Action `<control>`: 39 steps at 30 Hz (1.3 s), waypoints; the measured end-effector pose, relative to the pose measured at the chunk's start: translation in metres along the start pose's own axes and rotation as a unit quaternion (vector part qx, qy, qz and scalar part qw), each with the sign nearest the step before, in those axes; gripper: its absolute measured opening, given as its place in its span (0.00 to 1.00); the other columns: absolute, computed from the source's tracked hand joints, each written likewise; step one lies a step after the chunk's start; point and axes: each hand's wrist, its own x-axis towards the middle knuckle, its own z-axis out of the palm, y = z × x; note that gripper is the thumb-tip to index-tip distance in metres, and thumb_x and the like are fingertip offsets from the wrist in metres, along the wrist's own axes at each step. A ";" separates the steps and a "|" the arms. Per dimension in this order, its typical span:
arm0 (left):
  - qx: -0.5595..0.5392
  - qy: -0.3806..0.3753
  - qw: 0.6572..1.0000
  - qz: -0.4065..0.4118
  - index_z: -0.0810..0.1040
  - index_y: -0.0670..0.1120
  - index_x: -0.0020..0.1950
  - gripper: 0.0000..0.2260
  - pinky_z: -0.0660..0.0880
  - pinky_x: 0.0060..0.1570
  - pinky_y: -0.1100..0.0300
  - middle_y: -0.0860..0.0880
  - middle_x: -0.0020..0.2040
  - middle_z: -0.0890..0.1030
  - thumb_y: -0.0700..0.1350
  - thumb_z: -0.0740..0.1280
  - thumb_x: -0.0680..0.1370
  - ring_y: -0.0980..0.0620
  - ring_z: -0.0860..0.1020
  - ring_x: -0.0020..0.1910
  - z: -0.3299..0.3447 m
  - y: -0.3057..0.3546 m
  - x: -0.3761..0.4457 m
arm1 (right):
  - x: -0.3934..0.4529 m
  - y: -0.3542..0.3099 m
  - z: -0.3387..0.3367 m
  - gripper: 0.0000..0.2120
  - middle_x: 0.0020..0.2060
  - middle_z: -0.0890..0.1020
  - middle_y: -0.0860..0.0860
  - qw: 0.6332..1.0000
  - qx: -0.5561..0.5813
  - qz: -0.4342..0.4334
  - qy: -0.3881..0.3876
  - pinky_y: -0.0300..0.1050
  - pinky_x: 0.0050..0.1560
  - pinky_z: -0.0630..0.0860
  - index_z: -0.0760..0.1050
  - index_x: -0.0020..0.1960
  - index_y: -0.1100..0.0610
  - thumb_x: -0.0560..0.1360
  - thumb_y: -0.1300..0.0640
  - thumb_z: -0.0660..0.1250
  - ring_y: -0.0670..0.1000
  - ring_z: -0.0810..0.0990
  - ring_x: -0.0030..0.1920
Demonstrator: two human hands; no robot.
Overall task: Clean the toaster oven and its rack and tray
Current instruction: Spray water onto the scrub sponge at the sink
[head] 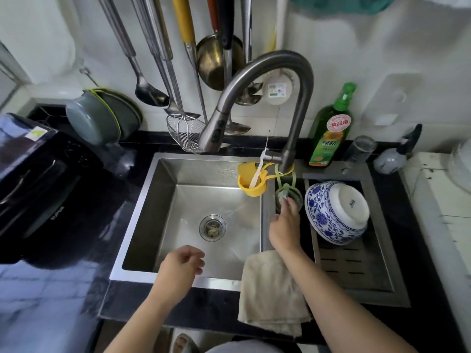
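toaster oven: the black toaster oven (38,174) sits on the dark counter at the far left of my view, left of the sink, door facing me; can't see the rack or tray from here
right hand: my right hand (284,225) is over the strip between the sink basin and the drain side, fingertips (289,203) pinched on a pale scrubby thing (285,197) sitting in a green hanging holder (288,184) off the faucet base; looks like I'm gripping it but it's kinda blurry
left hand: my left hand (182,262) hovers over the front edge of the sink, fingers loosely curled, nothing in it
cloth: beige cloth (272,291) draped over the sink's front rim, right under my right forearm
sink: steel sink (142,207), basin bare apart from the drain strainer (212,228)
faucet: grey gooseneck faucet (267,98) arches over the back of the basin
yellow cup: yellow holder (248,184) with a white brush in it, hanging at the back right corner
bowl: blue and white bowl (336,212) tipped upside down on the drain rack to the right
soap: green dish soap bottle (331,126) behind that, against the wall
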 end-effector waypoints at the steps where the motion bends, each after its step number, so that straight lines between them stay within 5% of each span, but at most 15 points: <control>1: -0.005 -0.010 1.000 0.017 0.84 0.47 0.48 0.11 0.79 0.47 0.55 0.46 0.41 0.86 0.35 0.64 0.81 0.47 0.84 0.42 0.004 0.006 -0.002 | -0.009 -0.006 -0.013 0.25 0.77 0.59 0.55 1.000 0.029 -0.005 0.010 0.50 0.76 0.59 0.62 0.77 0.62 0.81 0.64 0.58 0.55 0.58 0.77; 4: 0.046 -0.054 0.987 0.144 0.79 0.57 0.60 0.15 0.75 0.57 0.61 0.53 0.59 0.81 0.38 0.70 0.80 0.56 0.80 0.57 0.025 0.028 -0.009 | -0.045 -0.031 -0.060 0.20 0.72 0.68 0.50 0.979 0.199 0.031 -0.011 0.46 0.74 0.63 0.70 0.73 0.58 0.81 0.63 0.61 0.49 0.66 0.73; 7: 0.190 -0.057 0.927 0.319 0.55 0.64 0.81 0.43 0.60 0.75 0.57 0.55 0.81 0.56 0.47 0.77 0.75 0.55 0.59 0.78 0.054 0.046 -0.006 | -0.085 -0.057 -0.102 0.16 0.62 0.80 0.47 0.904 0.415 0.075 -0.072 0.43 0.66 0.70 0.78 0.66 0.55 0.80 0.63 0.63 0.44 0.77 0.64; 9: 0.276 -0.018 0.873 0.401 0.45 0.65 0.83 0.51 0.53 0.78 0.48 0.50 0.83 0.52 0.51 0.78 0.73 0.47 0.53 0.81 0.068 0.058 0.001 | -0.098 -0.066 -0.122 0.15 0.58 0.84 0.52 0.832 0.533 0.103 -0.114 0.47 0.65 0.72 0.78 0.64 0.60 0.80 0.65 0.60 0.50 0.81 0.62; 11: 0.261 -0.007 0.855 0.448 0.55 0.62 0.82 0.43 0.59 0.78 0.42 0.51 0.79 0.66 0.48 0.76 0.74 0.47 0.63 0.78 0.076 0.066 0.009 | -0.099 -0.064 -0.134 0.15 0.58 0.83 0.57 0.763 0.611 0.146 -0.152 0.52 0.66 0.73 0.76 0.64 0.65 0.81 0.66 0.56 0.56 0.82 0.61; 14: 0.114 -0.001 0.922 0.369 0.82 0.58 0.64 0.22 0.78 0.58 0.52 0.62 0.55 0.85 0.36 0.70 0.76 0.58 0.82 0.54 0.084 0.071 0.011 | -0.093 -0.047 -0.144 0.15 0.59 0.82 0.59 0.731 0.631 0.183 -0.184 0.55 0.67 0.72 0.75 0.64 0.67 0.81 0.64 0.57 0.58 0.82 0.60; 17: -0.043 -0.030 0.991 0.124 0.84 0.48 0.49 0.08 0.78 0.41 0.58 0.52 0.40 0.87 0.37 0.67 0.82 0.52 0.82 0.40 0.099 0.084 0.005 | -0.085 -0.019 -0.141 0.12 0.58 0.83 0.58 0.776 0.576 0.205 -0.156 0.53 0.61 0.77 0.77 0.61 0.64 0.81 0.65 0.58 0.57 0.84 0.56; 19: -0.179 -0.047 0.983 -0.017 0.82 0.40 0.52 0.06 0.78 0.40 0.56 0.48 0.38 0.86 0.40 0.65 0.83 0.49 0.84 0.38 0.108 0.094 0.009 | -0.068 0.000 -0.142 0.11 0.55 0.84 0.57 0.845 0.480 0.210 -0.113 0.50 0.56 0.80 0.79 0.58 0.61 0.80 0.66 0.61 0.54 0.85 0.53; 21: -0.257 -0.064 0.961 -0.076 0.80 0.38 0.58 0.08 0.79 0.39 0.55 0.44 0.44 0.87 0.40 0.64 0.84 0.48 0.85 0.40 0.114 0.105 0.016 | -0.033 0.014 -0.149 0.09 0.51 0.83 0.59 0.888 0.404 0.213 -0.046 0.53 0.56 0.81 0.80 0.55 0.59 0.78 0.66 0.64 0.53 0.84 0.49; 26: -0.317 -0.075 0.943 -0.076 0.77 0.39 0.65 0.12 0.81 0.56 0.45 0.39 0.57 0.85 0.41 0.61 0.85 0.40 0.84 0.56 0.128 0.136 0.025 | 0.111 0.054 -0.191 0.07 0.45 0.81 0.56 0.934 0.245 0.155 0.207 0.50 0.51 0.76 0.78 0.48 0.59 0.73 0.64 0.62 0.57 0.80 0.49; 29: -0.336 -0.089 0.934 -0.079 0.77 0.39 0.65 0.12 0.80 0.58 0.44 0.38 0.59 0.84 0.42 0.61 0.85 0.40 0.83 0.56 0.140 0.156 0.028 | 0.175 0.079 -0.218 0.17 0.58 0.80 0.62 0.911 0.191 0.209 0.299 0.56 0.60 0.76 0.76 0.63 0.65 0.76 0.60 0.63 0.61 0.79 0.60; 34: -0.371 -0.110 0.918 -0.081 0.79 0.42 0.61 0.11 0.80 0.55 0.46 0.43 0.49 0.87 0.45 0.60 0.86 0.43 0.83 0.54 0.154 0.181 0.027 | 0.231 0.123 -0.226 0.33 0.61 0.79 0.57 0.922 0.159 0.268 0.232 0.57 0.59 0.78 0.70 0.69 0.55 0.68 0.42 0.66 0.61 0.79 0.60; 39: -0.370 -0.113 0.919 -0.076 0.80 0.42 0.60 0.12 0.81 0.47 0.47 0.45 0.44 0.87 0.46 0.61 0.86 0.44 0.84 0.48 0.153 0.175 0.030 | 0.254 0.128 -0.242 0.26 0.65 0.76 0.60 0.937 0.106 0.260 0.206 0.53 0.61 0.74 0.70 0.70 0.57 0.79 0.42 0.60 0.63 0.76 0.62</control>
